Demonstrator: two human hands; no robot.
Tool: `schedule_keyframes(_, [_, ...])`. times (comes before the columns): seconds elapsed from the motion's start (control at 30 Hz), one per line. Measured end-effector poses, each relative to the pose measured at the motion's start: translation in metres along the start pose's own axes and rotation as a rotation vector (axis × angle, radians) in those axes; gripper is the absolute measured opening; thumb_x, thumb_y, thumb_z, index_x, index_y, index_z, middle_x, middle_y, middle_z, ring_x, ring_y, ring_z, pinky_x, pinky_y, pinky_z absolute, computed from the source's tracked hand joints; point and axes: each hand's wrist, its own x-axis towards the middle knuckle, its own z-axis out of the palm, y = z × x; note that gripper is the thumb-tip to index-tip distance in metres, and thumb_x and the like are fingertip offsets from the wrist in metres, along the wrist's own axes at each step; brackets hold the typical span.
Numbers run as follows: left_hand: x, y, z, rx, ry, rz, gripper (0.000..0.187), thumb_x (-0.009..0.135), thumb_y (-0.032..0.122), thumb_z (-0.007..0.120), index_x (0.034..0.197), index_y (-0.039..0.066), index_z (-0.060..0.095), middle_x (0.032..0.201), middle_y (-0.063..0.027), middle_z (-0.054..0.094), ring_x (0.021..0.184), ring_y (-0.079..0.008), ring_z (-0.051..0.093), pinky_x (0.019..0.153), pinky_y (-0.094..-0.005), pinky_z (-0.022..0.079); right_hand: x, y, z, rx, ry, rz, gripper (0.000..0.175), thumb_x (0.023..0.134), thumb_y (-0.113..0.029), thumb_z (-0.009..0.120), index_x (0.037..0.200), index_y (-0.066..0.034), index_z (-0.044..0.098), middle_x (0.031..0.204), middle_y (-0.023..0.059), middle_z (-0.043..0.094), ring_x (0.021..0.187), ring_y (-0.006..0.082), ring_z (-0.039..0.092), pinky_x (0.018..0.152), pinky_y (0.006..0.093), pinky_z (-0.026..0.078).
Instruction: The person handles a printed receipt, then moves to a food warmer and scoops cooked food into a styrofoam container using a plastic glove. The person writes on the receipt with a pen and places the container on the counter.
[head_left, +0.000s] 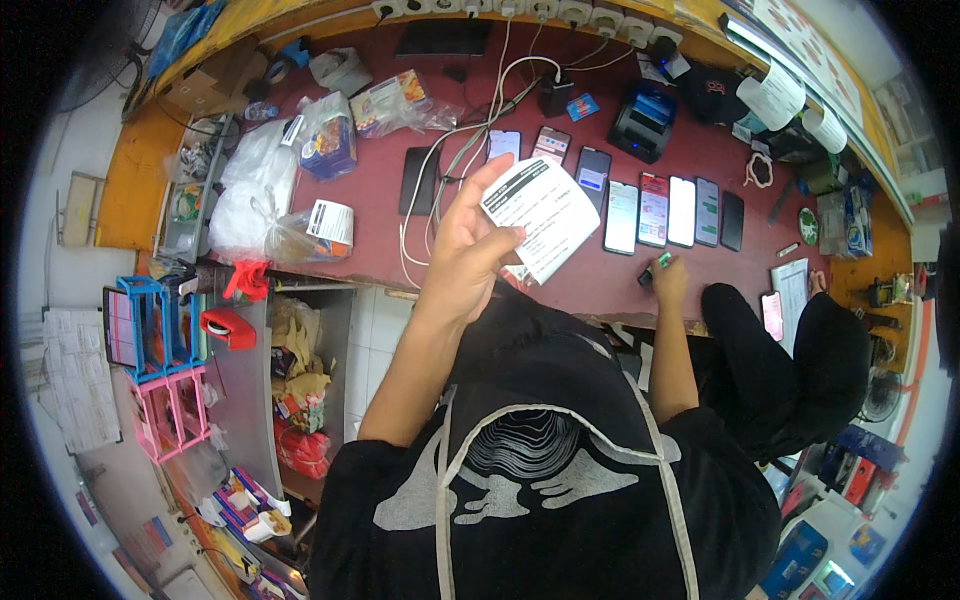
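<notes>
My left hand (471, 251) pinches a printed paper slip (546, 217) between thumb and fingers, raised above the dark red table (367, 229). The slip bears writing and curls at its edge. Close to the table's front edge, my right hand (670, 277) grips a small green-and-black object (652, 269); its kind is unclear because the fingers cover part of it. Beyond the hands lies a row of phones, among them a phone with a lit pale screen (621, 217), one with a red-and-white screen (653, 208) and a dark one (732, 220).
A label printer (643, 124) stands behind the phones. White cables (491, 112) run down from wall sockets (574, 13). Plastic-wrapped parcels (255, 187) lie on the left. At right sits another person in black (750, 360), beside a phone (772, 316) and papers (790, 279).
</notes>
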Motion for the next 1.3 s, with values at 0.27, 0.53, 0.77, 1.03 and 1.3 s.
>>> schedule_keyframes(0.27, [-0.009,-0.002,0.007,0.045,-0.031,0.063,0.070,0.083,-0.015,0.052,0.148,-0.001,0.031,0.134,-0.0143,0.053,0.122,-0.0196,0.055,0.100,-0.0331,0.046,0.011,0.016,-0.016,-0.068,-0.394,0.207,0.048,0.080,-0.045,0.070,0.074,0.0025,0.070,0.082,0.0221,0.070,0.076,0.0274,0.071,0.064,0.0418,0.054])
schedule_keyframes(0.53, [-0.003,-0.052,0.003,0.077,-0.076,-0.158,0.069,0.081,-0.014,0.052,0.147,0.003,0.037,0.132,-0.0126,0.055,0.118,-0.0176,0.056,0.095,-0.0304,0.049,-0.090,-0.043,-0.076,1.341,-0.478,0.256,0.013,0.089,-0.021,0.056,0.093,-0.0093,0.054,0.092,0.0068,0.060,0.090,0.0240,0.061,0.084,0.0417,0.051])
schedule_keyframes(0.77, [0.027,-0.166,-0.016,0.254,-0.244,-0.237,0.068,0.079,-0.013,0.050,0.145,0.004,0.041,0.127,-0.0092,0.056,0.107,-0.0137,0.060,0.086,-0.0256,0.050,-0.107,-0.096,-0.129,1.409,-0.884,-0.146,0.015,0.085,-0.018,0.056,0.095,-0.0077,0.059,0.111,0.0063,0.059,0.108,0.0200,0.054,0.102,0.0405,0.038])
schedule_keyframes(1.03, [0.002,-0.247,-0.054,1.171,-0.133,0.124,0.056,0.083,-0.006,0.055,0.137,0.004,0.047,0.119,-0.0148,0.059,0.103,-0.0265,0.061,0.086,-0.0332,0.051,-0.106,-0.050,-0.044,0.636,-0.660,-0.192,0.031,0.091,-0.011,0.051,0.117,-0.0019,0.066,0.086,0.0075,0.066,0.077,0.0161,0.059,0.073,0.0346,0.048])
schedule_keyframes(1.3, [-0.021,-0.293,-0.075,0.867,-0.459,-0.278,0.028,0.095,0.008,0.057,0.122,0.000,0.054,0.097,-0.0127,0.066,0.084,-0.0212,0.066,0.077,-0.0327,0.053,-0.109,-0.039,-0.005,0.644,-0.606,-0.043,0.034,0.092,-0.012,0.050,0.119,0.0018,0.065,0.084,0.0110,0.066,0.074,0.0162,0.061,0.070,0.0336,0.050])
